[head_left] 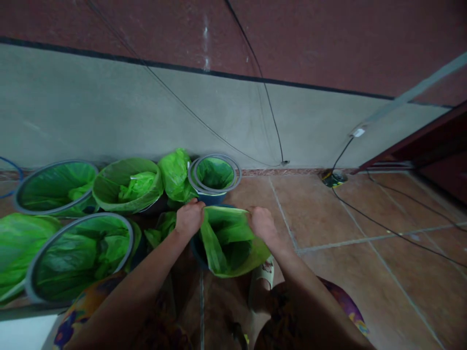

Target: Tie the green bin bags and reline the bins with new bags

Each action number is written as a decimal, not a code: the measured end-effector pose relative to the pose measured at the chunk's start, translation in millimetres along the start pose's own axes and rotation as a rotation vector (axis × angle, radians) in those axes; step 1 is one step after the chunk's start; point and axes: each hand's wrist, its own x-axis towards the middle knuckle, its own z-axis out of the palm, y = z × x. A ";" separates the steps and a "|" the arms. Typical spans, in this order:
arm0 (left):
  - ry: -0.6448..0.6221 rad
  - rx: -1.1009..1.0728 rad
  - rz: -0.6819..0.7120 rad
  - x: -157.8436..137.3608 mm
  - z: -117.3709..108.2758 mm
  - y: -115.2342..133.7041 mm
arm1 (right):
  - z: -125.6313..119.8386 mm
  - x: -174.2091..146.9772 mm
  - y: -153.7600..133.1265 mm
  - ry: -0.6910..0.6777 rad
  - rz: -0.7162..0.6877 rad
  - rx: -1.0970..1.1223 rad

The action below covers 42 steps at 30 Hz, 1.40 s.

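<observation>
Between my knees stands a dark blue bin [199, 253] with a green bin bag [222, 260] draped in it and over its front rim. My left hand [190, 218] grips the bag's far left edge, fingers closed. On the other side my right hand [261, 223] is closed on the bag's far right edge. Between the two hands the edge is pulled nearly straight. The bag hangs down into the bin, and its inside is dark. Just behind it is a smaller blue bin [211, 198] with grey rings on top and a green liner.
To my left are several bins lined with green bags, including a grey-rimmed bin [127, 233] and a green-covered bin [98, 194]. A bundled green bag [175, 170] leans by the wall. Black cables [394, 233] cross the tiled floor [321, 282] on the right, near a small can [334, 179].
</observation>
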 end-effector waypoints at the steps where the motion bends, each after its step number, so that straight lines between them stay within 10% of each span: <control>1: 0.014 0.012 -0.032 1.1 -0.9 -3.9 | -1.5 -0.3 3.4 -0.022 0.003 0.020; 9: 0.098 -0.186 -0.068 7.0 8.5 -3.1 | 11.0 -8.3 11.5 -0.205 -0.009 0.190; 18: 0.070 -0.293 0.186 -17.2 19.7 30.4 | 29.3 -6.7 -17.2 0.016 -0.314 0.188; 34: -0.074 -0.213 0.094 -15.4 12.7 28.1 | 20.3 -8.7 -20.1 0.136 -0.249 0.209; 42: -0.104 -0.350 0.313 -18.9 8.2 32.8 | 20.4 -3.9 -13.1 0.181 -0.255 0.442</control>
